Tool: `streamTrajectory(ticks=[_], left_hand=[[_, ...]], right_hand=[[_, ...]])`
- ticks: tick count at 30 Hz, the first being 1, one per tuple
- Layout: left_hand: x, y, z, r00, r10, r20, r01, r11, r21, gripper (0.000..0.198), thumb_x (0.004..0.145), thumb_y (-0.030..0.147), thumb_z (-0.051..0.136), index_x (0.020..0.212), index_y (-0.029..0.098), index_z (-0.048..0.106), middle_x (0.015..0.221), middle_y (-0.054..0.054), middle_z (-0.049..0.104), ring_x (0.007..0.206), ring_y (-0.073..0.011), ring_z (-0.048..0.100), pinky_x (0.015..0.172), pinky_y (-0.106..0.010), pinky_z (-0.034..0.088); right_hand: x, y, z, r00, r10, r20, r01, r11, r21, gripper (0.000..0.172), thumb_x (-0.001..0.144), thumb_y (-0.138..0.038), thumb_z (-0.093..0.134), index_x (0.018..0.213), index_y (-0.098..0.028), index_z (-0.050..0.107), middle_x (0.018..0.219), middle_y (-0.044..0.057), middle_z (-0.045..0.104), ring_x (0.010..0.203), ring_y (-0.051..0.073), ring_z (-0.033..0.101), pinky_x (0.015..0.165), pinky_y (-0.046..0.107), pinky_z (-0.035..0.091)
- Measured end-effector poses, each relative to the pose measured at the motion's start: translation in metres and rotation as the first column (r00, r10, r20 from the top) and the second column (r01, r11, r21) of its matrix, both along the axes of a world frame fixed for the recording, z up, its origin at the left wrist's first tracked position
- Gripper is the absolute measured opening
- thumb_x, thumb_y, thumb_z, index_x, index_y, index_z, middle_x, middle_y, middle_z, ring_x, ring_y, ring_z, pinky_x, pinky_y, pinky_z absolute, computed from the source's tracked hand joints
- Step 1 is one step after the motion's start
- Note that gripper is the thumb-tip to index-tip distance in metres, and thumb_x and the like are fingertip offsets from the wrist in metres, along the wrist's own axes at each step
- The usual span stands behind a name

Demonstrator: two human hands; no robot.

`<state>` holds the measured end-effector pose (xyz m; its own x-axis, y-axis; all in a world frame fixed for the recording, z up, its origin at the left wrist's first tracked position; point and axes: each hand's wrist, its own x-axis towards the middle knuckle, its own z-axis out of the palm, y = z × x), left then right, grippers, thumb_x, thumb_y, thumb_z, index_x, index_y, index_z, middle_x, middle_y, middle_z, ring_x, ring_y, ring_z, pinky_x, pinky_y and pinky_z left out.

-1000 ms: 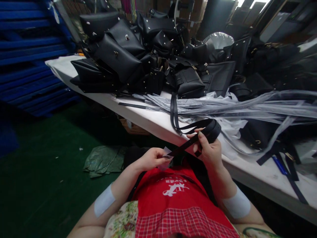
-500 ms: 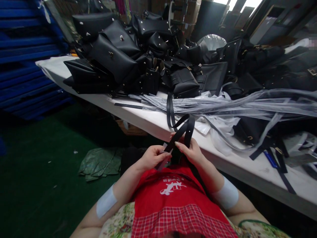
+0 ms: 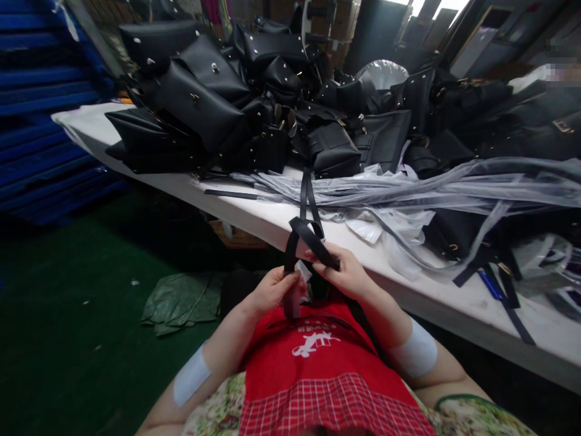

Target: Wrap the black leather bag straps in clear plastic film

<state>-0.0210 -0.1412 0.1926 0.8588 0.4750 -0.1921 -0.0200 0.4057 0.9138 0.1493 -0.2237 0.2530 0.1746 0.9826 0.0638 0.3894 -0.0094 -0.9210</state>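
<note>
Head: strap [image 3: 290, 251] arches between left hand [image 3: 272, 290] and right hand [image 3: 347, 271].

Black bags [image 3: 200, 106] and plastic sleeves [image 3: 390, 189] cover the white table [image 3: 458, 306].

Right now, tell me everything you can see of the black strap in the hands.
The strap is flat, narrow and black, and looks like leather. It is gripped in the left hand and right hand, curving in a loop between them by the edge of the white table. Thin clear plastic shows at the left hand. Whether it joins a bag is unclear.
</note>
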Motion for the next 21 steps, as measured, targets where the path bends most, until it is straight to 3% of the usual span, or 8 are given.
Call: streamTrajectory(ticks=[5, 8, 11, 14, 17, 19, 21], left_hand=[[-0.009, 0.008, 0.006, 1.0, -0.03, 0.008, 0.029, 0.999, 0.039, 0.043, 0.08, 0.054, 0.067, 0.072, 0.013, 0.06, 0.073, -0.005, 0.065, 0.066, -0.015, 0.064, 0.065, -0.027, 0.053], [-0.009, 0.008, 0.011, 0.998, -0.069, 0.0, 0.068, 0.983, 0.168, 0.041, 0.084, 0.052, 0.061, 0.072, 0.013, 0.061, 0.07, -0.004, 0.063, 0.064, -0.0137, 0.061, 0.062, -0.024, 0.051], [-0.011, 0.008, 0.016, 0.993, -0.118, 0.005, 0.11, 0.94, 0.322, 0.038, 0.088, 0.049, 0.056, 0.076, 0.014, 0.064, 0.079, -0.007, 0.065, 0.071, -0.0152, 0.062, 0.066, -0.025, 0.051], [-0.013, 0.006, 0.02, 0.985, -0.174, 0.015, 0.148, 0.875, 0.462, 0.035, 0.091, 0.043, 0.052, 0.077, 0.015, 0.067, 0.092, -0.01, 0.067, 0.084, -0.0187, 0.063, 0.077, -0.028, 0.051], [-0.014, 0.004, 0.022, 0.978, -0.208, 0.02, 0.17, 0.85, 0.499, 0.03, 0.092, 0.037, 0.053, 0.078, 0.016, 0.069, 0.093, -0.01, 0.069, 0.091, -0.02, 0.064, 0.085, -0.03, 0.05], [-0.015, 0.003, 0.021, 0.979, -0.205, 0.007, 0.18, 0.877, 0.446, 0.028, 0.091, 0.036, 0.056, 0.08, 0.015, 0.07, 0.092, -0.009, 0.069, 0.089, -0.0196, 0.064, 0.084, -0.029, 0.05], [-0.016, 0.003, 0.019, 0.982, -0.19, -0.015, 0.183, 0.916, 0.356, 0.03, 0.09, 0.039, 0.057, 0.081, 0.014, 0.071, 0.087, -0.009, 0.068, 0.08, -0.0179, 0.065, 0.076, -0.028, 0.052]], right_hand=[[0.004, 0.0, -0.005, 0.996, -0.086, -0.016, 0.085, 0.992, -0.092, 0.023, 0.084, -0.034, 0.062, 0.092, -0.015, 0.072, 0.091, 0.007, 0.071, 0.084, 0.02, 0.065, 0.076, 0.031, 0.049], [-0.001, 0.001, -0.013, 0.98, -0.126, -0.152, 0.112, 0.989, -0.097, 0.034, 0.085, -0.048, 0.061, 0.086, -0.015, 0.072, 0.073, 0.004, 0.067, 0.063, 0.014, 0.059, 0.058, 0.025, 0.045], [-0.001, 0.002, -0.012, 0.896, -0.222, -0.385, 0.21, 0.975, -0.073, 0.05, 0.089, -0.06, 0.047, 0.08, -0.016, 0.069, 0.05, -0.002, 0.051, 0.041, 0.008, 0.039, 0.04, 0.021, 0.029], [0.005, 0.005, 0.003, 0.797, -0.298, -0.526, 0.365, 0.931, 0.026, 0.064, 0.089, -0.07, 0.033, 0.069, -0.018, 0.064, 0.054, 0.002, 0.053, 0.038, 0.009, 0.035, 0.035, 0.022, 0.024], [0.011, 0.008, 0.021, 0.771, -0.322, -0.55, 0.443, 0.891, 0.099, 0.073, 0.088, -0.076, 0.021, 0.065, -0.019, 0.061, 0.07, 0.008, 0.064, 0.047, 0.013, 0.05, 0.04, 0.027, 0.039], [0.016, 0.008, 0.029, 0.791, -0.339, -0.51, 0.46, 0.878, 0.131, 0.076, 0.088, -0.076, 0.019, 0.065, -0.019, 0.063, 0.076, 0.01, 0.067, 0.063, 0.018, 0.062, 0.055, 0.032, 0.051], [0.021, 0.005, 0.032, 0.822, -0.354, -0.446, 0.456, 0.878, 0.145, 0.074, 0.089, -0.075, 0.022, 0.066, -0.019, 0.065, 0.078, 0.01, 0.068, 0.076, 0.021, 0.065, 0.067, 0.034, 0.054]])
